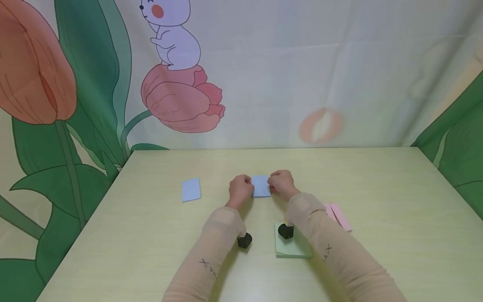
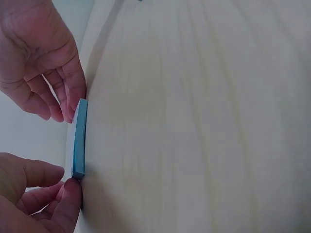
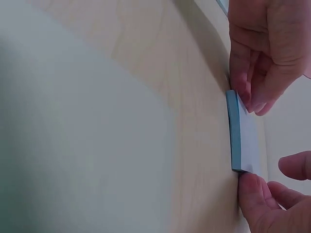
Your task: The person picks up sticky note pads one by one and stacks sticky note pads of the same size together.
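A pale blue sticky-note pad (image 1: 261, 186) lies on the table between the two hands, its thick edge facing the wrist cameras. My left hand (image 1: 240, 189) holds its left side, thumb and curled fingers at the edge; in the left wrist view this hand (image 2: 41, 199) is the lower one. On the opposite side, my right hand (image 1: 283, 184) holds the pad with curled fingers. Its thumb (image 3: 251, 187) touches the edge, while the index finger is lifted off in the right wrist view. Fingertips behind the pad are partly hidden.
Another blue pad (image 1: 191, 190) lies to the left. A green pad (image 1: 294, 247) sits under the right forearm, and pink pads (image 1: 341, 217) lie partly behind the right sleeve. A printed curtain (image 1: 264, 84) hangs along the table's (image 1: 377, 176) back edge.
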Tool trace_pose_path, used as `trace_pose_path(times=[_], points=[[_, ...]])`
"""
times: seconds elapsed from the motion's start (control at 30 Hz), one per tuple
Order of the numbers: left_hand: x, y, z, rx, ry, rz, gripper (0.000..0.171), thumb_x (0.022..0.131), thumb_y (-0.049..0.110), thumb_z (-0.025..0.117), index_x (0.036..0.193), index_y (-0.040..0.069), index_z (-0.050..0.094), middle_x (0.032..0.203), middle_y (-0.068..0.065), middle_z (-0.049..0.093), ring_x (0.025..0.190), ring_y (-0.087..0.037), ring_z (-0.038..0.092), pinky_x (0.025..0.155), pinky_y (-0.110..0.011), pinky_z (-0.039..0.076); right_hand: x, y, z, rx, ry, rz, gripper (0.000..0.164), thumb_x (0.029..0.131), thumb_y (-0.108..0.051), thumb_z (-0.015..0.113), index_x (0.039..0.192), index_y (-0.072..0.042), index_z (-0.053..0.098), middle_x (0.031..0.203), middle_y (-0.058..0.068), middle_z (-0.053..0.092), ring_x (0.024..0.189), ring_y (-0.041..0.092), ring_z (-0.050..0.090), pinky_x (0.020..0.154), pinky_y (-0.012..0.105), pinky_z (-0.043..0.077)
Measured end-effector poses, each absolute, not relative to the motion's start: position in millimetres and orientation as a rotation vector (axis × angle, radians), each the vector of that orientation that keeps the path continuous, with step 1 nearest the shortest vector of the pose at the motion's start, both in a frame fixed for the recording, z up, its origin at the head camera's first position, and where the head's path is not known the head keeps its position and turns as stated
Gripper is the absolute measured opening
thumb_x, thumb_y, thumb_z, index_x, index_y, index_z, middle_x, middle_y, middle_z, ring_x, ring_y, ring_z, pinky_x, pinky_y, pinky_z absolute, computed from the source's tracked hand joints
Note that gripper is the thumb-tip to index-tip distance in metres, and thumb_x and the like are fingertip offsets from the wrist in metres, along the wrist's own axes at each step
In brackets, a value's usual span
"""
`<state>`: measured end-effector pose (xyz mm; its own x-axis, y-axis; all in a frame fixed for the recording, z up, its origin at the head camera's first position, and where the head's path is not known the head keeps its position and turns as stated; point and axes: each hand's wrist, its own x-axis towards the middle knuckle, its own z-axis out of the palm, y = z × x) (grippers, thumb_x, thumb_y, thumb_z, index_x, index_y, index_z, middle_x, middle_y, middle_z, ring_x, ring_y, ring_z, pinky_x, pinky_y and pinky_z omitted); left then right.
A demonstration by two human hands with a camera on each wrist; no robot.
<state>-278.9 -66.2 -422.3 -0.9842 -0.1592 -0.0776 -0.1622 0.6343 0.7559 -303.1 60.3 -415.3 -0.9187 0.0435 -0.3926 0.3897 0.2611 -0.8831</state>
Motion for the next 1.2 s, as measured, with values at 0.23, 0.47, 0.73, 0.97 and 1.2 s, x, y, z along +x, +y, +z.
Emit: trace_pose_path(times=[0.23, 0.47, 0.73, 0.97, 1.2], points=[[-275, -66, -419, -0.253, 2.911, 1.148, 0.019, 0.078, 0.003, 0.054, 0.092, 0.000, 0.067, 0.097, -0.012, 0.066, 0.090, -0.026, 0.060, 0.079, -0.035, 0.048, -304, 64, -421, 0.424, 2.237, -1.703, 0.025, 0.080, 0.000, 0.051, 0.104, 0.005, 0.058, 0.079, 0.008, 0.054, 0.064, 0.013, 0.053, 0.057, 0.022, 0.050], [-274, -71, -420, -0.229, 2.948, 1.009, 0.014, 0.076, 0.005, 0.055, 0.074, 0.002, 0.068, 0.080, -0.008, 0.067, 0.069, -0.018, 0.055, 0.062, -0.027, 0.044, -305, 66, -423, 0.470, 2.193, -1.646, 0.022, 0.078, 0.002, 0.056, 0.100, 0.005, 0.057, 0.064, 0.007, 0.054, 0.048, 0.012, 0.053, 0.051, 0.024, 0.050], [-273, -75, -419, -0.199, 2.913, 0.999, 0.013, 0.075, 0.006, 0.056, 0.070, 0.003, 0.068, 0.070, -0.007, 0.066, 0.062, -0.015, 0.051, 0.056, -0.022, 0.039, -304, 66, -424, 0.453, 2.208, -1.615, 0.019, 0.078, 0.002, 0.056, 0.097, 0.005, 0.057, 0.059, 0.006, 0.054, 0.046, 0.012, 0.052, 0.048, 0.023, 0.049], [-272, -78, -420, -0.215, 2.874, 1.050, 0.014, 0.075, 0.008, 0.057, 0.069, 0.003, 0.068, 0.055, -0.003, 0.060, 0.052, -0.012, 0.051, 0.051, -0.019, 0.036, -301, 65, -422, 0.451, 2.196, -1.577, 0.020, 0.079, 0.003, 0.055, 0.099, 0.005, 0.056, 0.062, 0.007, 0.054, 0.047, 0.012, 0.052, 0.048, 0.023, 0.049], [-269, -81, -418, -0.244, 2.786, 1.144, 0.014, 0.076, 0.009, 0.058, 0.071, 0.001, 0.067, 0.051, 0.000, 0.054, 0.045, -0.009, 0.046, 0.045, -0.018, 0.036, -296, 65, -418, 0.410, 2.204, -1.530, 0.017, 0.080, 0.002, 0.055, 0.096, 0.005, 0.056, 0.062, 0.007, 0.054, 0.047, 0.012, 0.053, 0.048, 0.023, 0.049]])
